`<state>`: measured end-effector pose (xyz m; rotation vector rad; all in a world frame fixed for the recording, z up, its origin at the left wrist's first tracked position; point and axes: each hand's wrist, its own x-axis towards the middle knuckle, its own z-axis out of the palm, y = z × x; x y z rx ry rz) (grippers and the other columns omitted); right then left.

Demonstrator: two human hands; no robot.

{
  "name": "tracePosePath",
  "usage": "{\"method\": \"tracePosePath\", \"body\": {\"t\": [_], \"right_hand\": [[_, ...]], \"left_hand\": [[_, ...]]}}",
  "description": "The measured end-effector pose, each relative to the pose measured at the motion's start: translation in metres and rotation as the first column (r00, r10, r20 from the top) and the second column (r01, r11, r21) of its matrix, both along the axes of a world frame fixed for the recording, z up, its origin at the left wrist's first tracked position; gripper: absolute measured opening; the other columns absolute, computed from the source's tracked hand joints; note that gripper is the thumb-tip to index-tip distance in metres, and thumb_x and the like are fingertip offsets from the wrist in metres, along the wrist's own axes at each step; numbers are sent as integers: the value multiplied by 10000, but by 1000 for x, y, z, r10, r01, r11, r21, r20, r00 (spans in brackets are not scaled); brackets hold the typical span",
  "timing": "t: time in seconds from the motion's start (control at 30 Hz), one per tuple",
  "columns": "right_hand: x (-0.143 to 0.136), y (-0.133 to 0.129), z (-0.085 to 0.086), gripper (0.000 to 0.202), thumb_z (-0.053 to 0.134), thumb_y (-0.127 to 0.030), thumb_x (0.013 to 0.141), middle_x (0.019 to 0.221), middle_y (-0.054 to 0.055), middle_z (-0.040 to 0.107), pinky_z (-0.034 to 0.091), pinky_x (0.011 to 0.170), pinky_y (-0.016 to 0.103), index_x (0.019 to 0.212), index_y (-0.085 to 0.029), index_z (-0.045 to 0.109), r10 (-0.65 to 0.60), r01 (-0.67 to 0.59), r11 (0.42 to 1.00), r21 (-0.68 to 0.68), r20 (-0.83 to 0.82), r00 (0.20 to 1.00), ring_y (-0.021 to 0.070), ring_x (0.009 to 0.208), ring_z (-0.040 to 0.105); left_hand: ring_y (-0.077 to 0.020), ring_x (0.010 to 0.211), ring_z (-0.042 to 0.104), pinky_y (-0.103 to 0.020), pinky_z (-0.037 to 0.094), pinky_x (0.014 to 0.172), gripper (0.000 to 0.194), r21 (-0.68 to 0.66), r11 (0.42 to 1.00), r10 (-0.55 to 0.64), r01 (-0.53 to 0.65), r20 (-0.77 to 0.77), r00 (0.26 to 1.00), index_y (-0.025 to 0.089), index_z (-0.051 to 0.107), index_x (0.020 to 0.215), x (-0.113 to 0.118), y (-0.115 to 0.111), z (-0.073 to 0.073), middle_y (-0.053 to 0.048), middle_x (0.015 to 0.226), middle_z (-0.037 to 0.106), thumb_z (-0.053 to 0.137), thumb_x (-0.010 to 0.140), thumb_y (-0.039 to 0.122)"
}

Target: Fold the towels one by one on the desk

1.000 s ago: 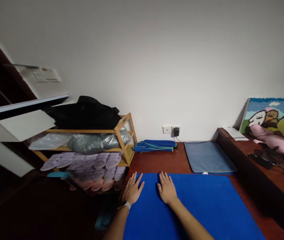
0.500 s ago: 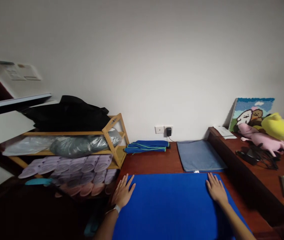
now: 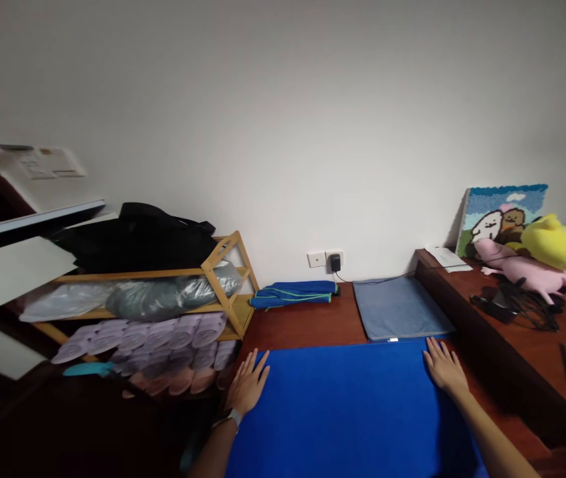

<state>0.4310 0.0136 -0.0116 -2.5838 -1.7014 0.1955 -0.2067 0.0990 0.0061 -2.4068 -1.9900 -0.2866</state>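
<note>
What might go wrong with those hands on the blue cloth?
The right hand rests at a far corner of the blue cloth; a slide might wrinkle it.
That cloth's far edge lies close to the gray-blue cloth, so a push could bunch them.
A thin cord runs along the gray-blue cloth's back edge; moving that cloth might tug the black plug.

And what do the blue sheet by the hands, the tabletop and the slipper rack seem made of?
Blue sheet: probably fabric, matte, since its face shows no glare.
Tabletop: likely wood or a wood look, reddish-brown with a faint sheen.
Slipper rack: seemingly wood or bamboo, smooth, judging by its yellowish-brown boards and posts.
</note>
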Motion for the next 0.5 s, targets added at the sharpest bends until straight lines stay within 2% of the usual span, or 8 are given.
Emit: {"method": "tracePosePath", "body": {"t": [0.1, 0.17, 0.23, 0.3, 0.4, 0.5], "right_hand": [[-16, -2, 9, 722, 140, -489, 976, 1688, 22, 226, 122, 1266, 481, 1607, -164, 269, -38, 37, 998, 46, 28, 999, 261, 1563, 152], [-44, -4, 18, 721, 130, -461, 981, 1684, 55, 235, 125, 1267, 473, 1590, -118, 310, -24, 19, 993, 117, 42, 999, 270, 1563, 151], [-90, -5, 30, 708, 125, -438, 993, 1675, 73, 260, 121, 1271, 454, 1575, -100, 343, 72, -75, 978, 193, 25, 997, 263, 1563, 150], [-150, -3, 44, 678, 129, -437, 1010, 1668, 49, 277, 123, 1275, 435, 1574, -138, 358, 240, -225, 943, 244, -35, 970, 234, 1562, 157], [-244, 4, 60, 644, 169, -490, 1029, 1672, -6, 246, 130, 1279, 426, 1598, -219, 300, 513, -466, 845, 262, -150, 845, 202, 1560, 161], [-311, 11, 68, 661, 190, -528, 1029, 1671, -4, 234, 131, 1281, 439, 1606, -215, 263, 602, -564, 798, 211, -241, 761, 215, 1561, 154]], "left_hand": [[-273, 1533, 287, -495, 291, 1218, 585, -9, 1000, 10, -10, 13, 1000, 321, 347, 1577, 0, -1, -2, -66, 1676, 311, 276, 1047, 558], [-270, 1534, 287, -499, 283, 1219, 585, -1, 1000, 12, -12, 22, 1000, 324, 350, 1575, -1, -3, -4, -60, 1678, 307, 276, 1046, 563], [-264, 1534, 287, -501, 270, 1224, 585, 6, 1000, 15, -15, 28, 999, 323, 346, 1577, -3, -4, -6, -59, 1681, 298, 274, 1047, 560], [-261, 1535, 284, -506, 255, 1229, 583, 5, 1000, 22, -22, 26, 999, 317, 338, 1580, -5, -6, -6, -62, 1681, 293, 268, 1049, 548], [-260, 1537, 279, -511, 235, 1236, 582, -2, 1000, 30, -30, -1, 1000, 309, 340, 1581, -7, -9, -4, -61, 1677, 297, 276, 1048, 532], [-254, 1534, 286, -506, 238, 1235, 578, -9, 999, 36, -37, -27, 999, 316, 336, 1582, -11, -14, 0, -51, 1675, 298, 279, 1046, 524]]}}
